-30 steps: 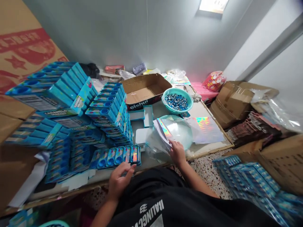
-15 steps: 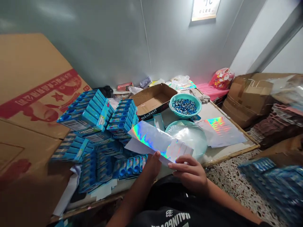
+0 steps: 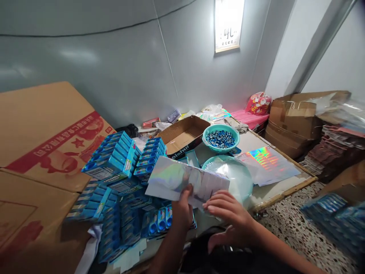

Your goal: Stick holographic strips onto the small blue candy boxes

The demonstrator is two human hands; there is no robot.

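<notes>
My left hand (image 3: 185, 205) grips a shiny, silvery holographic sheet (image 3: 168, 177) by its lower edge, thumb on top. The sheet is folded or layered and tilts over the table. At the sheet's lower right, my right hand (image 3: 228, 213) is spread, fingers outstretched and thumb apart; whether its fingertips touch the edge I cannot tell. Behind the sheet stands a pale green tub (image 3: 242, 179) covered with clear plastic. A turquoise basin (image 3: 221, 148) full of blue and silver gem-like pieces is beyond it. Small blue boxes (image 3: 162, 220) lie below the sheet.
Stacked blue display boxes (image 3: 114, 156) and a big carton (image 3: 48, 133) rise on the left. An open cardboard box (image 3: 186, 139) sits at the back. More holographic sheets (image 3: 268, 167) lie on the right near the table's wooden edge (image 3: 285, 195). Cartons (image 3: 293, 121) stand beyond.
My right hand has opened, its thumb now away from the sheet. The sheet, still in my left hand, has turned and lost most of its rainbow glare. The camera view has tilted up.
</notes>
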